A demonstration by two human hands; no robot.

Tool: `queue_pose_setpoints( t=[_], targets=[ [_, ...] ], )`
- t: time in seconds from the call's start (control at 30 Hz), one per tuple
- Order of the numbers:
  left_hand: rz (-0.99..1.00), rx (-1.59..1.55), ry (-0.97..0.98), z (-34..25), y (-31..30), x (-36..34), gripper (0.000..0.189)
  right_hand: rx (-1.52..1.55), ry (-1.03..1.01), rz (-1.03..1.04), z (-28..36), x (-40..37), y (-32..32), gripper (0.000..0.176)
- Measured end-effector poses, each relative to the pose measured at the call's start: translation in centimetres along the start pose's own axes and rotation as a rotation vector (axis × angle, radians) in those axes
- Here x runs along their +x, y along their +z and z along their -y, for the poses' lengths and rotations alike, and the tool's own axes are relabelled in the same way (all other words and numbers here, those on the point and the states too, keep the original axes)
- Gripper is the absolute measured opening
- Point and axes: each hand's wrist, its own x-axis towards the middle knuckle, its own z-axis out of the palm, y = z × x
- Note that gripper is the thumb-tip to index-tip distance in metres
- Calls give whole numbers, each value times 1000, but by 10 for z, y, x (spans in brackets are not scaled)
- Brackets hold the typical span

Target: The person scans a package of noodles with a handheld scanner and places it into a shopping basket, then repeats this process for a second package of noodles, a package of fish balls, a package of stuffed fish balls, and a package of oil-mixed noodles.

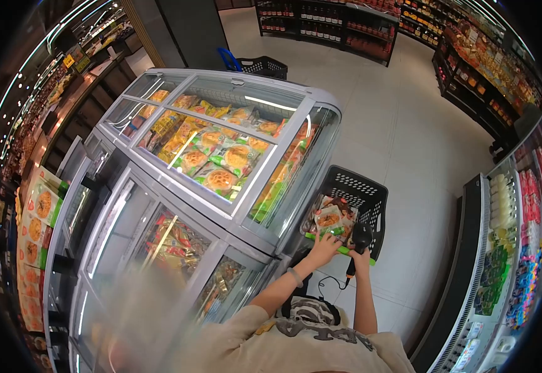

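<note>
My left hand (325, 250) is at the near side of a black shopping basket (370, 184), its fingers bent over the lower edge of a food package (329, 219) printed with a picture of a dish. The package lies at the basket's opening, with other packs partly hidden around it. My right hand (360, 256) is closed around the handle of a black corded hand-held device (362, 236) with a rounded head and an orange part low down. A green bar (344, 250) runs between my hands along the basket's near edge. The thumbs are mostly hidden.
A glass-topped freezer (240, 211) with bagged frozen food stands left of the basket. An open chilled shelf (495, 261) borders the right. Another black basket (263, 66) sits beyond the freezer. Bottle shelves (327, 28) line the back. A cable (330, 283) hangs below the device.
</note>
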Motion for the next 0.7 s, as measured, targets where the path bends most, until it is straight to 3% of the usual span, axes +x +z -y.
queue_pose_setpoints(
  t=[0.37, 0.7],
  targets=[
    [33, -15, 34, 65, 19, 139, 33, -87, -48, -49, 36, 149, 4, 26],
    [134, -18, 106, 117, 42, 292, 31, -158, -136, -77, 85, 286, -4, 31]
  ],
)
